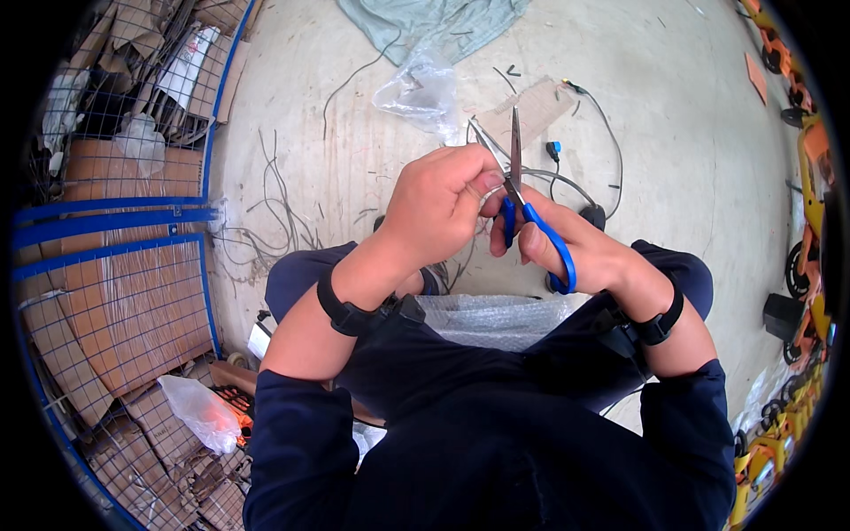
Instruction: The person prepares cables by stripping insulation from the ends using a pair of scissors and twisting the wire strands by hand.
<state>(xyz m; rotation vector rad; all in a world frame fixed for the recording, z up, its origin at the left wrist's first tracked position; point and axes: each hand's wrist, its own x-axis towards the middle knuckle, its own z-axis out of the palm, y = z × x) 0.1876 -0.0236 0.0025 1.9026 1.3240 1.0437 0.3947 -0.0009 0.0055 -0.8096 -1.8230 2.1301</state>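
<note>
My right hand holds a pair of scissors with blue handles, fingers through the loops. The blades are parted and point away from me. Close against the scissors' pivot, my left hand is closed, thumb pressed to the fingers, on a grey cable. The gripped part of that cable is mostly hidden by the fingers and blades. From there it curves right to a black part near my right wrist. Beyond the hands, a thin black cable with a blue-ended connector lies on the floor.
Cut cable lengths lie on the concrete floor at left. Ahead are a cardboard piece, clear plastic bag and green-grey sheet. Bubble wrap lies between my legs. A blue mesh cage holds cardboard; orange-yellow wheeled items line the right.
</note>
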